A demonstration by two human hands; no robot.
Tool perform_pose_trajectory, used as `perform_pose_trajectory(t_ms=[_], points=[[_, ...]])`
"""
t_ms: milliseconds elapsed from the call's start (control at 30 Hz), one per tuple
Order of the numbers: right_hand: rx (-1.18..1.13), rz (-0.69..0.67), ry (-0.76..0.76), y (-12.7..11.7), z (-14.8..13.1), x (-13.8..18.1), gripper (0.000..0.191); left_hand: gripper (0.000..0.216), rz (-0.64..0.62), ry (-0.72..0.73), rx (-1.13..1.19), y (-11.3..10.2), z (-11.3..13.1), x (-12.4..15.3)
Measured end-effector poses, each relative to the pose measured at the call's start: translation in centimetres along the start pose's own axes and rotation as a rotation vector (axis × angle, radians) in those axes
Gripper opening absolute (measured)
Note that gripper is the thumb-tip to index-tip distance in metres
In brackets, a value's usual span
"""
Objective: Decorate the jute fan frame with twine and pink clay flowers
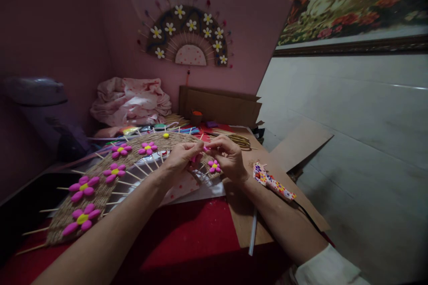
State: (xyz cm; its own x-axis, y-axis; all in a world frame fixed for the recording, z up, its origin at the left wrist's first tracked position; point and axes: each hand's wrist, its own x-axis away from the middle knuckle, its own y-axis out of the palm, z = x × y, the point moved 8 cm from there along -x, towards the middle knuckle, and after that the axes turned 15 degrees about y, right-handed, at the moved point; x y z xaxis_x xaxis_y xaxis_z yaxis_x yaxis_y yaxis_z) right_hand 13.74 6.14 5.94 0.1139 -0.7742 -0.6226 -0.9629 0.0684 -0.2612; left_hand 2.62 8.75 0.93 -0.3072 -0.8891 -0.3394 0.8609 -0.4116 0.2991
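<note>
A fan-shaped piece woven from jute twine on wooden sticks [100, 187] lies on the red table, dotted with several pink flowers with yellow centres [83, 185]. My left hand [182, 156] and my right hand [227, 156] meet over the fan's right end, fingers pinched together around a small pink piece [195, 157]. Another pink flower [214, 166] sits just below my right fingers. A lone yellow dot [166, 135] rests on the twine near the top of the arc.
A finished dark fan with white flowers [189, 35] hangs on the pink backboard. Pink cloth [130, 100], a cardboard box [219, 104], loose sticks and coloured supplies crowd the back. A patterned glue gun [272, 182] lies on cardboard [301, 142] at right, beside a white stick [252, 231].
</note>
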Motion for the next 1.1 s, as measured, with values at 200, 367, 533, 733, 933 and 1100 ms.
perform_pose_trajectory(t_ms=[200, 367, 533, 733, 933, 1100], points=[[0.015, -0.024, 0.057, 0.1, 0.8, -0.1, 0.014, 0.029, -0.009, -0.012, -0.013, -0.2, 0.2, -0.1], [0.002, -0.043, -0.058, 0.2, -0.6, 0.1, 0.011, 0.034, -0.001, -0.029, 0.048, 0.2, 0.2, 0.0], [0.006, 0.03, -0.034, -0.4, -0.5, 0.0, 0.004, 0.041, -0.019, -0.025, 0.068, 0.4, 0.3, 0.1], [0.053, 0.001, -0.028, -0.1, -0.3, 0.1, 0.007, 0.031, -0.012, -0.004, 0.05, 0.2, 0.5, -0.1], [0.034, 0.027, -0.015, -0.2, -0.3, 0.0, 0.004, 0.036, -0.019, -0.025, 0.067, 0.5, 0.5, 0.1], [0.045, 0.019, -0.005, -0.2, -0.1, -0.1, 0.004, 0.03, 0.005, -0.021, 0.071, 0.3, 0.5, 0.1]])
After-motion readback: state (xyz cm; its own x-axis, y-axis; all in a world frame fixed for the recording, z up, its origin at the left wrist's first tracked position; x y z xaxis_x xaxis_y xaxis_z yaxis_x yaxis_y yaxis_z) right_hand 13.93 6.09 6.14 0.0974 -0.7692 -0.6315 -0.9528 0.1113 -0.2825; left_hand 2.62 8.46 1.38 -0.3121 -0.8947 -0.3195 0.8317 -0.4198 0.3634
